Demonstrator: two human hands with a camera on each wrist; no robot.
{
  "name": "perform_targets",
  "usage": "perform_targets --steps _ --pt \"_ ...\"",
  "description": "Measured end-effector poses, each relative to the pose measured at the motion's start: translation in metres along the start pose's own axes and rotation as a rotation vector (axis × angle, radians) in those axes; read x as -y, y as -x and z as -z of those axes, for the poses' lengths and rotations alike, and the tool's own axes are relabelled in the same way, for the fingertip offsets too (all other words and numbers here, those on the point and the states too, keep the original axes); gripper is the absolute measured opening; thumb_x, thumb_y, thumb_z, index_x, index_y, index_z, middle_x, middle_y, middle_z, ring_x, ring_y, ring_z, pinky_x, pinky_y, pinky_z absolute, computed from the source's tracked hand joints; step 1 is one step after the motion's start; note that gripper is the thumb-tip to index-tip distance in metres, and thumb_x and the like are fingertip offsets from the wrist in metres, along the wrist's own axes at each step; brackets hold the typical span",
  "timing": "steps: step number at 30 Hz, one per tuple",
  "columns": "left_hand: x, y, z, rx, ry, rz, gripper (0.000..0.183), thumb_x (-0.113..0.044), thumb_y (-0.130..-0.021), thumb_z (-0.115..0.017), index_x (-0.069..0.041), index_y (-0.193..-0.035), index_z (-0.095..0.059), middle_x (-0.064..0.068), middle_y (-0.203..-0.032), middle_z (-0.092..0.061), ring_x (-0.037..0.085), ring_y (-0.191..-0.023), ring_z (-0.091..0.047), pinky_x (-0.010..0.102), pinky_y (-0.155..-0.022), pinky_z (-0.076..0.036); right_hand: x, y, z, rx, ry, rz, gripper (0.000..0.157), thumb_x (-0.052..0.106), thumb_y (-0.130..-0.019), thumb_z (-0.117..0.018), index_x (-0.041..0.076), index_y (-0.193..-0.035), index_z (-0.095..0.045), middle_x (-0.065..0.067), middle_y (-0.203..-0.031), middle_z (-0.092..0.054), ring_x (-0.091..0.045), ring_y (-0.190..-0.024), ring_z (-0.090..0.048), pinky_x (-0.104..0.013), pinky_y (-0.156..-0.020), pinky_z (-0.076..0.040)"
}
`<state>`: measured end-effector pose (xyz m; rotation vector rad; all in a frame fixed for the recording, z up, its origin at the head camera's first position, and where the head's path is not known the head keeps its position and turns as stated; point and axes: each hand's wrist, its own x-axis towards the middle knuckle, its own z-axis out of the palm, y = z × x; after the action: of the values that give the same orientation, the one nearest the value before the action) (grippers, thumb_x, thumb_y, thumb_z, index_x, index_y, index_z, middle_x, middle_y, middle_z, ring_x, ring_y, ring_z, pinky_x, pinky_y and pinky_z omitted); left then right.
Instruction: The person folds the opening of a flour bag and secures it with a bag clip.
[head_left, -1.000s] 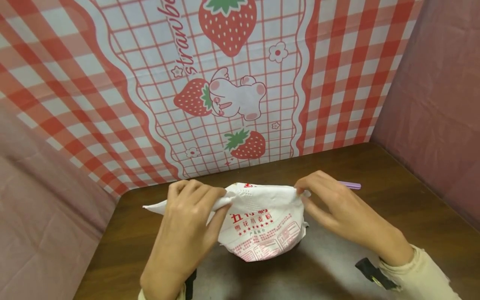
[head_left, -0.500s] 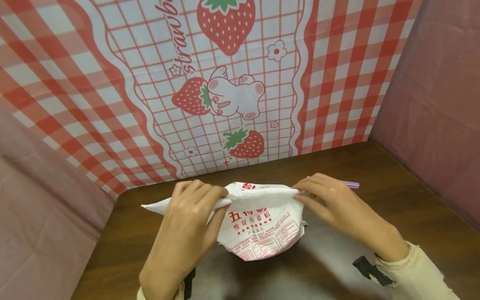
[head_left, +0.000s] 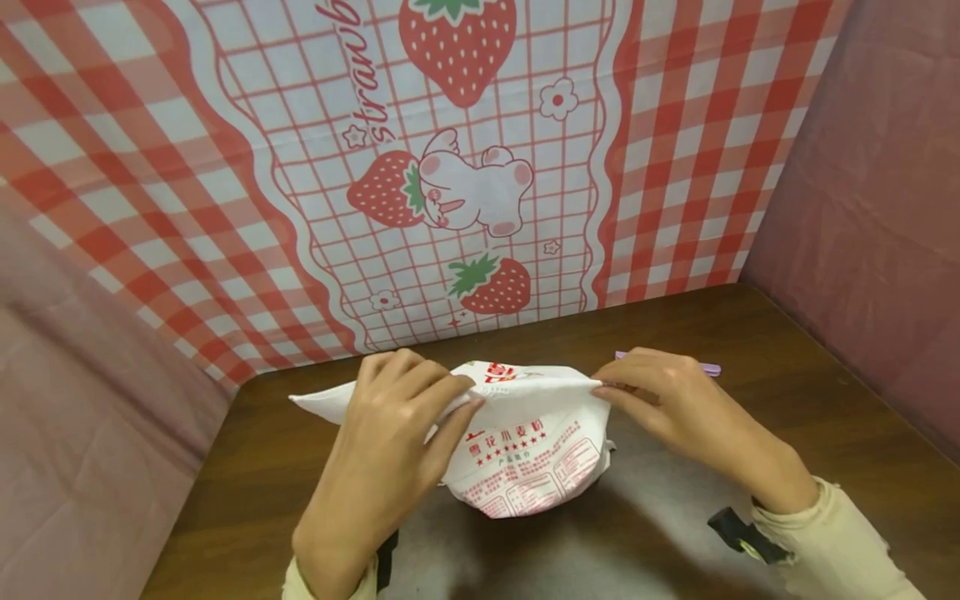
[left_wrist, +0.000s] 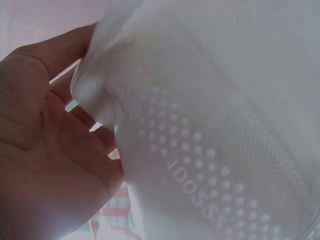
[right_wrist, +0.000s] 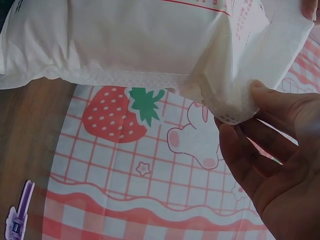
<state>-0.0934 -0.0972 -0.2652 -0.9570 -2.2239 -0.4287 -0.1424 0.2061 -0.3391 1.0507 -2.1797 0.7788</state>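
A white flour bag [head_left: 528, 479] with red print stands upright on the table in front of me. Its top is folded over toward me, and the flap covers part of the large red lettering. My left hand [head_left: 390, 446] pinches the folded edge near the left, thumb in front, with a pointed end of the bag sticking out beyond it. At the right corner, my right hand [head_left: 678, 408] pinches the fold between thumb and fingers. In the left wrist view, the embossed white flap [left_wrist: 200, 150] fills most of the picture. The right wrist view shows thumb and fingertips on the bag's corner [right_wrist: 232, 107].
A purple bag clip [right_wrist: 19, 212] lies on the brown wooden table [head_left: 720, 333] behind my right hand, which partly hides it in the head view. Behind the table hangs a strawberry-print checked cloth [head_left: 480, 192]. Pink curtains [head_left: 862, 250] close off both sides.
The fold has come lower over the red lettering. My left hand has shifted slightly right along the edge. My right fingers have closed together on the right corner.
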Motion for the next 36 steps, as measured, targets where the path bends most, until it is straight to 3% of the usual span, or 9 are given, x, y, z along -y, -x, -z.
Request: perform_targets --steps 10,19,25,32,36 --pt "0.006 -0.002 -0.005 -0.077 0.005 -0.088 0.005 -0.007 -0.086 -0.074 -0.008 -0.09 -0.074 -0.003 -0.081 -0.07 0.016 -0.079 -0.059 0.04 -0.08 -0.044 0.001 -0.004 -0.002 0.012 -0.006 0.022 0.02 0.002 -0.079 -0.079 0.016 -0.094 -0.076 0.012 -0.09 -0.07 -0.004 -0.085 -0.065 -0.015 -0.103 -0.039" --pt "0.01 -0.001 -0.004 -0.06 -0.024 -0.1 0.003 -0.01 -0.086 -0.075 -0.009 -0.089 -0.074 -0.002 -0.08 -0.069 0.017 -0.079 -0.059 0.036 -0.076 -0.044 0.014 -0.007 -0.007 0.013 -0.04 0.009 0.044 0.001 -0.075 -0.082 0.013 -0.116 -0.071 0.006 -0.113 -0.068 -0.009 -0.103 -0.06 -0.013 -0.089 -0.044" --pt "0.01 -0.004 -0.004 -0.028 -0.046 -0.098 0.004 -0.012 -0.088 -0.074 -0.01 -0.091 -0.074 -0.002 -0.082 -0.07 0.018 -0.081 -0.059 0.035 -0.077 -0.044 0.026 -0.017 -0.013 -0.012 -0.078 0.03 0.036 0.009 -0.086 -0.077 0.011 -0.121 -0.069 0.001 -0.119 -0.067 -0.012 -0.106 -0.059 -0.015 -0.085 -0.044" --pt "0.01 -0.004 -0.003 0.01 -0.068 -0.102 0.006 -0.016 -0.092 -0.07 -0.012 -0.094 -0.074 -0.004 -0.088 -0.073 0.015 -0.081 -0.059 0.033 -0.077 -0.043 0.055 -0.048 -0.027 -0.042 -0.165 0.136 0.029 0.024 -0.098 -0.064 0.007 -0.122 -0.068 -0.002 -0.118 -0.068 -0.018 -0.111 -0.059 -0.019 -0.097 -0.042" --pt "0.011 -0.002 -0.001 -0.005 -0.065 -0.086 0.004 -0.013 -0.091 -0.072 -0.012 -0.094 -0.075 -0.004 -0.086 -0.073 0.015 -0.08 -0.058 0.032 -0.075 -0.043 0.067 -0.066 -0.036 -0.104 -0.161 0.222 0.026 0.026 -0.102 -0.057 0.006 -0.112 -0.071 -0.002 -0.109 -0.07 -0.019 -0.102 -0.063 -0.022 -0.093 -0.046"
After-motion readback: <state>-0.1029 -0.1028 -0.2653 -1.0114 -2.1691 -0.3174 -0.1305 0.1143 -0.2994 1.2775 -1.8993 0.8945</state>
